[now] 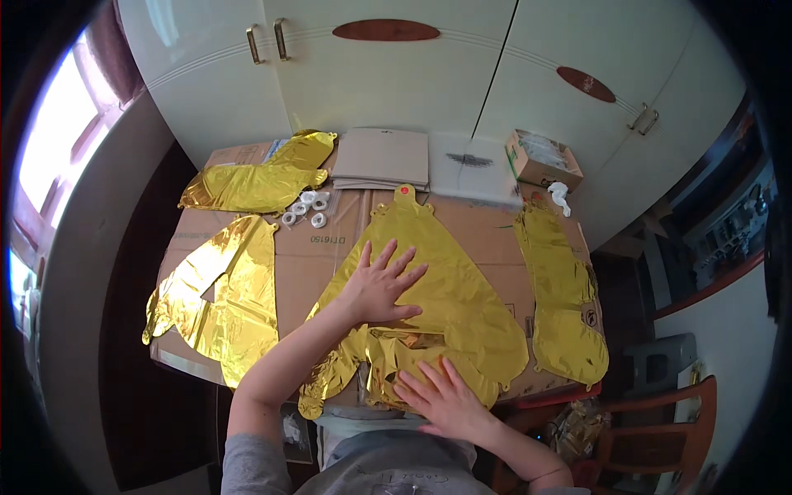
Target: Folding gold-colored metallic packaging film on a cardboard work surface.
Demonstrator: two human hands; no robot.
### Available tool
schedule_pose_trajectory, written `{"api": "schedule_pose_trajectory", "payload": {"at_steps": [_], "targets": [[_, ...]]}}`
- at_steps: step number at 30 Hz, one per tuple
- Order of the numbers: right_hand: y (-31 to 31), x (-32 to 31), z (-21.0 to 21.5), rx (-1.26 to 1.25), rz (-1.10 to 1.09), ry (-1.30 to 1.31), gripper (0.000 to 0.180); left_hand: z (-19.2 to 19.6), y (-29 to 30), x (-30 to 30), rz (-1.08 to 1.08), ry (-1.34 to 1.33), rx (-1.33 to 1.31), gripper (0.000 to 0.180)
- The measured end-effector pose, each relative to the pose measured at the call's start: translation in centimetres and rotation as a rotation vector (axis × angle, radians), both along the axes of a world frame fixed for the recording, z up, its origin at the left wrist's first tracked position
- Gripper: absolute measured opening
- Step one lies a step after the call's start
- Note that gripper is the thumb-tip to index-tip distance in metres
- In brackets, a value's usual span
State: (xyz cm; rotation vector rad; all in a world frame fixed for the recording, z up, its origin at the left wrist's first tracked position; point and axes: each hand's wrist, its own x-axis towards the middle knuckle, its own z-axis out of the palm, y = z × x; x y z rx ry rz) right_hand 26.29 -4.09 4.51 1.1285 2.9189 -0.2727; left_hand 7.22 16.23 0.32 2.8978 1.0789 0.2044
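A large flat gold foil balloon (450,280), wide at the bottom and narrow at its tabbed top, lies in front of me. My left hand (382,285) rests on its upper middle with fingers spread. Nearer to me, my right hand (445,398) lies on its crumpled lower part, fingers apart. The foil there is folded and wrinkled. To the left is another flat gold foil balloon (247,289), shaped like the letter A. A long gold foil balloon (561,289) lies along the right side. Neither hand grips anything.
Cardboard (309,256) covers the table. At the back are folded gold foil (247,186), white ribbon rolls (318,220), stacked grey-brown boards (381,154), a clear plastic bag (478,169) and an open box (544,158). White cabinets stand behind; a wooden chair (701,421) stands at right.
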Motion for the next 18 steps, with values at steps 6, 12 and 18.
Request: {"api": "schedule_pose_trajectory", "payload": {"at_steps": [6,12,18], "targets": [[-2.7,1.9,0.1,0.283,-0.181,0.072,0.037,0.1,-0.1,-0.1,0.001,-0.008,-0.002,0.084],[-3.2,0.7,3.5,0.362,-0.205,0.242,0.021,-0.4,0.1,0.0,-0.009,-0.014,0.004,0.086],[-1.4,-1.1,7.4,0.537,-0.110,0.088,0.021,-0.6,0.3,-0.2,-0.008,-0.005,0.012,0.086]]}}
